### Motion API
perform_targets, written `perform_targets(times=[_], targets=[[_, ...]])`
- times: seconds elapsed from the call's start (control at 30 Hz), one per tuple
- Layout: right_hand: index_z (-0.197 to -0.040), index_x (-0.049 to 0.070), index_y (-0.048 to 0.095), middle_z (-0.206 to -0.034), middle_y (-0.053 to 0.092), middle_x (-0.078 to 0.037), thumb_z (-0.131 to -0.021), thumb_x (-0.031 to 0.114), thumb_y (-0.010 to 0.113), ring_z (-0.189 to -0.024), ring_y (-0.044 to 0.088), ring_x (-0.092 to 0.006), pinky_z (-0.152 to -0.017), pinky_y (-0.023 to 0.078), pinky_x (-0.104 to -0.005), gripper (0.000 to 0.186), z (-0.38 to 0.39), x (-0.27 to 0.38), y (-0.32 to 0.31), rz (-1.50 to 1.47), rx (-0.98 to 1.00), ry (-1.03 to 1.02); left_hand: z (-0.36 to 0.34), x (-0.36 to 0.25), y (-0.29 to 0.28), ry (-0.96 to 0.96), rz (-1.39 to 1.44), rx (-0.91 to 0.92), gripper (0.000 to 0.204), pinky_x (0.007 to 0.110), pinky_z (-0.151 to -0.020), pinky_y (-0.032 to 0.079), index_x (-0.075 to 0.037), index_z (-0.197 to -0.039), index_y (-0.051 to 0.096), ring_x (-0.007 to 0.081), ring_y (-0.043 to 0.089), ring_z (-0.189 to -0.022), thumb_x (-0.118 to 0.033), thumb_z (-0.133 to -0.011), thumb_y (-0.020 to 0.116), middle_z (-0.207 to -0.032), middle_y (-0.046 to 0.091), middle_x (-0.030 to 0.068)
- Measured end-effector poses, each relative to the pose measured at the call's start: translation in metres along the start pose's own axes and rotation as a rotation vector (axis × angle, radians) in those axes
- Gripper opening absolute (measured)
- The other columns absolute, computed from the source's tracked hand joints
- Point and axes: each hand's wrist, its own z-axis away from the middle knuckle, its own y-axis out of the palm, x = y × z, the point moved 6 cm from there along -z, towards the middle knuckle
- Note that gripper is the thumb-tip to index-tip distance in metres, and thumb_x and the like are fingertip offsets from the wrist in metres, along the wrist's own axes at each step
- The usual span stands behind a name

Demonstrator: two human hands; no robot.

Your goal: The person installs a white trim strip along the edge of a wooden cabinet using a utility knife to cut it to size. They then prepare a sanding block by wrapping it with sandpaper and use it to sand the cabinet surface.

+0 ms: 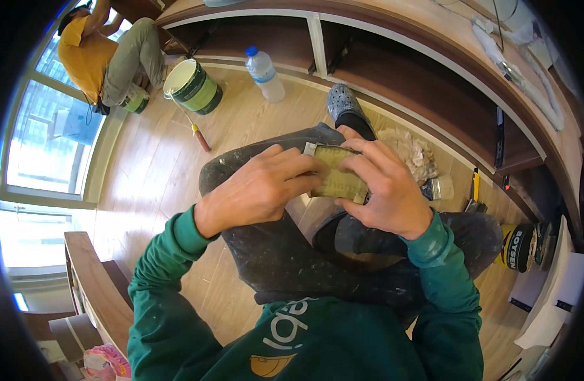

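Note:
Above my crossed legs, a folded piece of sandpaper (335, 173) spans the space between my hands; its olive-tan back has faint print and a pale strip along the upper left edge. My left hand (266, 184) grips its left side, the fingertips partly hidden behind it. On the other side, my right hand (387, 181) is curled with thumb below and fingers over the right part of the sheet. Whether a block sits inside the fold, I cannot tell.
Ahead stand a water bottle (265, 75) and a green paint bucket (193, 87), near a red-handled tool (200, 138). Crumpled paper (409, 155), a paintbrush (438, 188) and a yellow cutter (475, 185) lie right. A long cabinet (393, 60) curves across; a person (108, 60) sits far left.

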Motion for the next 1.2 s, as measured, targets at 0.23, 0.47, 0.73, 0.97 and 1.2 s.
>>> perform_targets(times=[0.23, 0.47, 0.73, 0.97, 1.2], targets=[[-0.109, 0.004, 0.063, -0.133, 0.056, -0.016, -0.054, 0.01, 0.09, -0.12, 0.055, -0.0343, -0.098, 0.046, -0.0406, 0.061, -0.003, -0.019, 0.002, -0.191, 0.157, 0.02, -0.008, 0.005, 0.005, 0.037, 0.122, -0.001, 0.035, 0.037, -0.077, 0.044, -0.005, -0.092, 0.067, 0.0286, 0.058, -0.089, 0.009, -0.061, 0.063, -0.097, 0.06, 0.0078], [-0.122, 0.002, 0.063, -0.135, 0.057, -0.015, -0.072, 0.01, 0.071, -0.126, 0.055, -0.0295, -0.103, 0.041, -0.0376, 0.051, 0.013, -0.044, -0.026, -0.578, -0.06, 0.165, 0.001, 0.037, 0.001, -0.156, 0.379, -0.121, 0.022, 0.035, -0.076, 0.045, -0.003, -0.084, 0.065, 0.0282, 0.06, -0.085, 0.013, -0.069, 0.061, -0.089, 0.061, 0.0093], [-0.116, 0.0, 0.067, -0.114, 0.061, -0.008, -0.09, 0.01, 0.059, -0.08, 0.058, -0.0143, -0.08, 0.046, -0.0283, 0.029, -0.001, -0.015, -0.028, -0.755, 0.178, 0.099, -0.007, 0.025, -0.009, -0.142, 0.766, -0.007, 0.008, 0.034, -0.076, 0.045, -0.001, -0.08, 0.064, 0.0238, 0.059, -0.081, 0.006, -0.077, 0.066, -0.088, 0.06, 0.0086], [-0.105, -0.002, 0.069, -0.105, 0.061, -0.009, -0.095, 0.01, 0.059, -0.063, 0.056, -0.0106, -0.061, 0.046, -0.0228, 0.018, 0.002, -0.01, -0.023, -1.016, 0.44, 0.286, -0.012, 0.022, -0.02, -0.089, 0.796, -0.002, 0.006, 0.033, -0.076, 0.045, -0.001, -0.079, 0.064, 0.0227, 0.058, -0.082, 0.004, -0.08, 0.065, -0.089, 0.059, 0.0079], [-0.092, 0.002, 0.066, -0.09, 0.062, -0.005, -0.089, -0.006, 0.059, -0.06, 0.058, -0.013, -0.059, 0.045, -0.025, 0.011, 0.005, -0.001, -0.018, -0.866, 0.392, 0.332, -0.006, 0.019, -0.026, -0.118, 0.763, -0.055, 0.01, 0.032, -0.075, 0.046, -0.002, -0.079, 0.065, 0.0224, 0.059, -0.083, 0.008, -0.078, 0.064, -0.089, 0.061, 0.0093]])
